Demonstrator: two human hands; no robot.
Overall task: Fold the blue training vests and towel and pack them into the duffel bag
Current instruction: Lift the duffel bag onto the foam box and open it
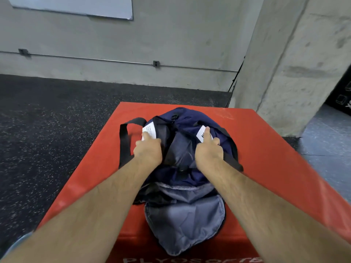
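Red padded vinyl surface (266, 141) against concrete wall (171, 44), carrying navy fabric duffel bag (188, 118), mouth open. Gripping one rim with left hand (148, 150), other with right hand (209, 150) (white labels (150, 130) just beside each). Blue vests, towel: not in view. Likely trouble: limp sides collapsing shut once released; bag sliding off near edge.

At 12 o'clock you face a grey concrete wall (171, 38), a whiteboard (76, 6) at 11, a thin conduit (95, 59) running along it. A concrete pillar (294, 63) rises at 2. Black speckled floor (47, 120) spreads at 9, round a red padded box (266, 141).
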